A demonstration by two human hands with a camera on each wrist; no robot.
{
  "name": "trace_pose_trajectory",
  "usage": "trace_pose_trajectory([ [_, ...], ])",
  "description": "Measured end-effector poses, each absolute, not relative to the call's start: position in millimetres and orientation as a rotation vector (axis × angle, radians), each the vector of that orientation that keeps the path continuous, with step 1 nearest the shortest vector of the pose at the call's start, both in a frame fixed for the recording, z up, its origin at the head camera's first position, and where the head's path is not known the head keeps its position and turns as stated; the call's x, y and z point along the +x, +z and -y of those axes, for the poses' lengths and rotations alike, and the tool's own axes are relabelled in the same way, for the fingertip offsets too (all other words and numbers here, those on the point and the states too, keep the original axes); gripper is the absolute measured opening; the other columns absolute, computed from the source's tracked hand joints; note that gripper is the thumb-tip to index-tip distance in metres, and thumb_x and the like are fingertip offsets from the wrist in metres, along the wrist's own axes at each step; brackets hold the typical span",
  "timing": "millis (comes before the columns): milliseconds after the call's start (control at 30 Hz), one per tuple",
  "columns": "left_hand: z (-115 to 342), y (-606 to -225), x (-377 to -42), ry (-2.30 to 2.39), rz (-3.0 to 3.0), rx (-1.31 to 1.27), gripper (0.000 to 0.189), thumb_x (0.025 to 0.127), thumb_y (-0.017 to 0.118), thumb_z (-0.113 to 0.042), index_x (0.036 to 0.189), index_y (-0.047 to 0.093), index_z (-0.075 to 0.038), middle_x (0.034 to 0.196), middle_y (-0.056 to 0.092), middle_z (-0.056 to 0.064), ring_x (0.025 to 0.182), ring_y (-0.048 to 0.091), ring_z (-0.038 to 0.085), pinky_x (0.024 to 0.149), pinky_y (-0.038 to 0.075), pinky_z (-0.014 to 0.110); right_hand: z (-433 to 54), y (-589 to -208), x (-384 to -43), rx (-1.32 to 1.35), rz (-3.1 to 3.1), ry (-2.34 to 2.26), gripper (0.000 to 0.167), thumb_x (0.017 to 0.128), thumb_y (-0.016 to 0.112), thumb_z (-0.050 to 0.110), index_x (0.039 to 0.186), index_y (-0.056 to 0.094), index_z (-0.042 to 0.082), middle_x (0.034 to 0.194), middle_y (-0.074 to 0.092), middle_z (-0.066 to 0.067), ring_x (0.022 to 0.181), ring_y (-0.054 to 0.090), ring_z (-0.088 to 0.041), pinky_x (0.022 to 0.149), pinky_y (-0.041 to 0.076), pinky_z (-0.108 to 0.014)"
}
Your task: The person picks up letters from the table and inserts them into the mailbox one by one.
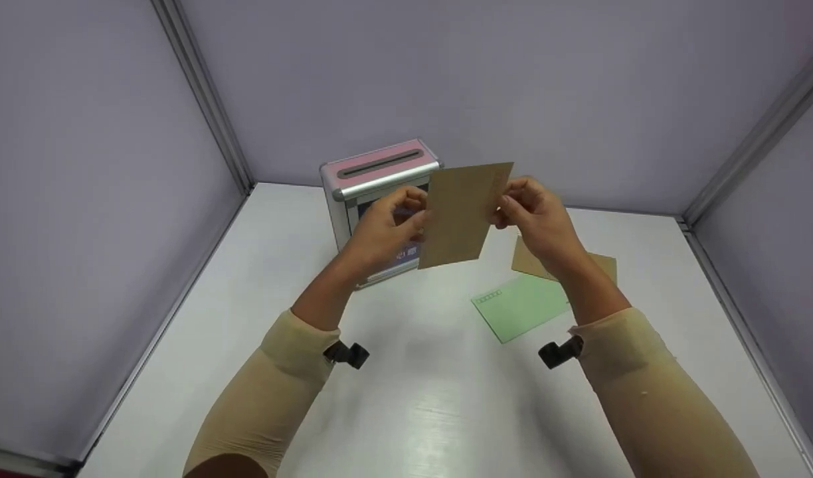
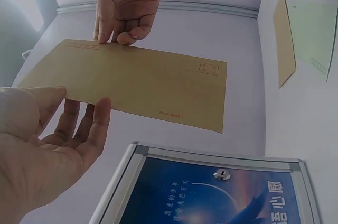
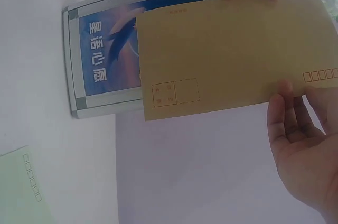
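Both hands hold a brown envelope [image 1: 463,216] upright above the table. My left hand [image 1: 386,229] pinches its left long edge between thumb and fingers. Along the opposite edge, my right hand [image 1: 536,216] pinches it the same way. Red postcode boxes and a stamp frame are printed on the envelope [image 2: 153,81] in the left wrist view. Just behind and left of it stands a box with a pink top [image 1: 380,166] and a slot in that top. Its blue printed front [image 3: 105,49] is partly hidden by the envelope and left hand in the head view.
On the white table [image 1: 406,398] a green envelope [image 1: 523,305] lies to the right, beside another brown envelope [image 1: 602,265] partly covered by the right forearm. Grey panels [image 1: 513,86] with metal edging surround the table on the left, back and right.
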State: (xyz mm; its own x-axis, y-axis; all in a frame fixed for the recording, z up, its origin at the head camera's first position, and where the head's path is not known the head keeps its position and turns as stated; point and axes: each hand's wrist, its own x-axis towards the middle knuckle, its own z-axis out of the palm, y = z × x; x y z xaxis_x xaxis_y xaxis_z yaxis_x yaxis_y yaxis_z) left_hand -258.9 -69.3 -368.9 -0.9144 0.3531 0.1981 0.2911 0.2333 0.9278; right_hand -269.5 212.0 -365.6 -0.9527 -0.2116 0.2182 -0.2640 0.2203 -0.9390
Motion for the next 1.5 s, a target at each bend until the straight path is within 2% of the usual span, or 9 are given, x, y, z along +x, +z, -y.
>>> trace_pose_trajectory([
  [233,76.4,-350.0,-259.1,1.839,-2.509,0.676,0.023,0.112,0.063,-0.025,0.132,0.064,-0.015,0.129,0.069,0.009,0.114,0.073,0.024,0.099,0.064,0.039,-199.0,-347.3,-278.0,0.488,2.308,1.923,0.015,0.113,0.058,0.016,0.126,0.061,0.01,0.109,0.068,-0.004,0.097,0.069,-0.018,0.089,0.061,-0.025],
  [333,79.3,-341.6,-256.9,1.861,-2.556,0.675,0.021,0.112,0.063,-0.023,0.131,0.065,-0.015,0.129,0.07,0.009,0.112,0.074,0.024,0.1,0.063,0.041,-192.9,-337.4,-278.5,0.488,2.275,1.919,0.013,0.112,0.059,0.015,0.124,0.063,0.01,0.107,0.07,-0.003,0.096,0.069,-0.018,0.09,0.061,-0.026],
  [433,82.1,-333.7,-253.7,1.872,-2.611,0.648,0.02,0.111,0.063,-0.024,0.131,0.067,-0.019,0.133,0.071,0.006,0.115,0.074,0.021,0.104,0.062,0.041,-187.0,-327.1,-277.8,0.495,2.245,1.887,0.013,0.111,0.061,0.014,0.123,0.064,0.01,0.105,0.071,-0.003,0.097,0.07,-0.018,0.092,0.061,-0.025],
  [600,86.5,-324.4,-249.4,1.913,-2.666,0.648,0.022,0.111,0.065,-0.027,0.131,0.068,-0.019,0.137,0.07,0.003,0.12,0.073,0.019,0.105,0.062,0.039,-177.7,-311.1,-274.8,0.554,2.197,1.807,0.014,0.11,0.063,0.013,0.123,0.066,0.009,0.108,0.072,-0.004,0.101,0.071,-0.02,0.096,0.061,-0.024],
  [833,94.0,-314.2,-248.7,1.973,-2.71,0.718,0.025,0.11,0.067,-0.034,0.127,0.068,-0.016,0.133,0.071,0.001,0.122,0.072,0.017,0.106,0.059,0.039,-164.2,-295.7,-276.9,0.612,2.111,1.771,0.014,0.11,0.063,0.009,0.123,0.067,0.009,0.11,0.075,-0.005,0.103,0.073,-0.022,0.099,0.061,-0.025],
  [1000,101.1,-312.0,-254.6,1.997,-2.763,0.751,0.024,0.11,0.067,-0.032,0.126,0.069,-0.014,0.126,0.073,0.002,0.117,0.073,0.017,0.102,0.057,0.038,-154.5,-296.2,-286.2,0.654,2.029,1.795,0.013,0.109,0.061,0.004,0.12,0.068,0.008,0.109,0.077,-0.007,0.104,0.076,-0.024,0.099,0.062,-0.028],
  [1200,108.6,-320.3,-267.2,2.009,-2.784,0.765,0.026,0.11,0.066,-0.032,0.127,0.068,-0.012,0.124,0.071,0.003,0.116,0.072,0.027,0.102,0.055,0.034,-145.8,-302.2,-297.0,0.657,2.039,1.815,0.015,0.11,0.06,0.005,0.123,0.068,0.005,0.114,0.077,-0.012,0.106,0.076,-0.02,0.102,0.061,-0.029],
  [1333,112.8,-324.9,-272.5,2.054,-2.724,0.764,0.025,0.111,0.065,-0.028,0.129,0.067,-0.01,0.126,0.07,0.006,0.122,0.07,0.037,0.107,0.054,0.039,-141.0,-305.8,-303.5,0.664,2.034,1.846,0.016,0.11,0.059,0.003,0.124,0.068,0.003,0.114,0.076,-0.012,0.109,0.076,-0.024,0.102,0.061,-0.03],
  [1500,116.9,-327.5,-276.3,2.068,-2.702,0.757,0.026,0.111,0.064,-0.028,0.129,0.066,-0.01,0.129,0.071,0.008,0.125,0.07,0.034,0.111,0.054,0.045,-135.3,-309.4,-310.3,0.656,2.037,1.838,0.018,0.11,0.058,0.002,0.125,0.067,0.001,0.115,0.076,-0.014,0.109,0.077,-0.023,0.102,0.062,-0.03],
])
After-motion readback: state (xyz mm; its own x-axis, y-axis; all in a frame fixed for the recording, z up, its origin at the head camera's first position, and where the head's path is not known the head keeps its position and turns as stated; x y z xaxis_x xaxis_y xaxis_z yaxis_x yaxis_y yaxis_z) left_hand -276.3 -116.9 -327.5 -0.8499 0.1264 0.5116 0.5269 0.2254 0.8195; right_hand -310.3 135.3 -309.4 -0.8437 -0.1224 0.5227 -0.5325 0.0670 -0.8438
